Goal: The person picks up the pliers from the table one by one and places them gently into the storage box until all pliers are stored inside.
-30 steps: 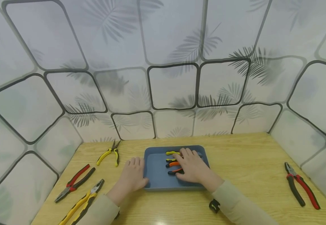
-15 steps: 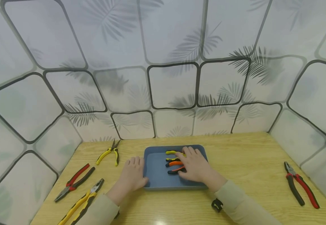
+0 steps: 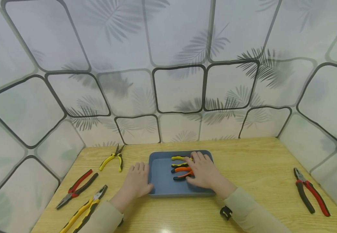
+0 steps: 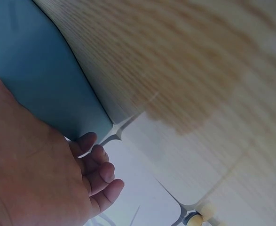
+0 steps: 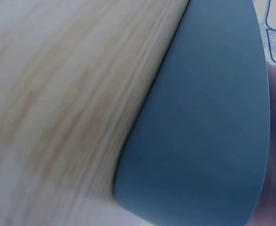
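A blue tray (image 3: pixel 161 176) sits at the middle of the wooden table. Inside it lie pliers with yellow-and-black handles (image 3: pixel 178 158) and pliers with orange-and-black handles (image 3: pixel 182 169). My right hand (image 3: pixel 204 173) lies over their heads, fingers spread and slightly bent, hiding the jaws. At the tray's left side rests my left hand (image 3: pixel 135 181), its thumb at the front corner. In the left wrist view the fingers (image 4: pixel 102 174) bend loosely by the tray wall (image 4: pixel 48 70). The right wrist view shows mostly tray wall (image 5: pixel 199 117), with the fingers hidden.
On the left of the table lie yellow needle-nose pliers (image 3: pixel 108 160), red-and-black pliers (image 3: pixel 76 191) and large yellow-and-black pliers (image 3: pixel 91 204). Another red-and-black pair (image 3: pixel 314 191) lies at the far right. Patterned cloth walls (image 3: pixel 180 126) bound the table.
My right hand has slid a little to the right across the pliers, uncovering more of their handles. The pliers, the tray and my left hand stay where they were.
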Action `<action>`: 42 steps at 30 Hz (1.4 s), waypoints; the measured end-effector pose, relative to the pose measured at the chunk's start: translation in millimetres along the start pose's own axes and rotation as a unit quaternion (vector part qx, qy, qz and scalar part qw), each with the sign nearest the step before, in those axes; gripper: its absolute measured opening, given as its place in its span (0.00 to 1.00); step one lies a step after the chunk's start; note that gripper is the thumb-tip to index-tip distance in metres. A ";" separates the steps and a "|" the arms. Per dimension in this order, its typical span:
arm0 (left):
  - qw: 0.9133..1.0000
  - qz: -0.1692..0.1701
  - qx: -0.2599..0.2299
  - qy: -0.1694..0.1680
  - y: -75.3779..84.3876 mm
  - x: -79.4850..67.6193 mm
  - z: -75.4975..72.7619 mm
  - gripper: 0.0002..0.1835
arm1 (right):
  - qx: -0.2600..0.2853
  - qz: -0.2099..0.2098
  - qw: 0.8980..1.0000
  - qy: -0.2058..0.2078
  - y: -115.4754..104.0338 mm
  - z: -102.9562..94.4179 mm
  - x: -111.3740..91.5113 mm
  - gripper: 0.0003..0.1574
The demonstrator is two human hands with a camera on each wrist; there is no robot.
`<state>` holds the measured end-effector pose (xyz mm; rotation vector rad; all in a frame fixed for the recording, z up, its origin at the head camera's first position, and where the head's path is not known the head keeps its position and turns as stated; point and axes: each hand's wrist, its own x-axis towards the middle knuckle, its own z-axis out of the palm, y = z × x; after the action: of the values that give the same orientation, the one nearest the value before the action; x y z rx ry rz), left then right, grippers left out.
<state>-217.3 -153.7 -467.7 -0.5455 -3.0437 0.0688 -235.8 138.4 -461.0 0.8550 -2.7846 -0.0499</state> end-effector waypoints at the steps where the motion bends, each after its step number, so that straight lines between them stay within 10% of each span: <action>1: 1.000 0.000 0.001 0.001 0.0 0.0 -0.1 0.34 | -0.001 0.001 1.000 0.002 0.4 -0.6 -0.5 0.43; 42: 1.000 -0.001 0.010 0.010 0.4 0.1 4.6 0.33 | 0.022 0.048 0.999 0.012 21.4 2.0 -16.1 0.43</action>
<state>-217.5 -153.5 -472.3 -0.5399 -3.0204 0.0930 -235.1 165.1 -464.1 0.7246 -2.8098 0.0369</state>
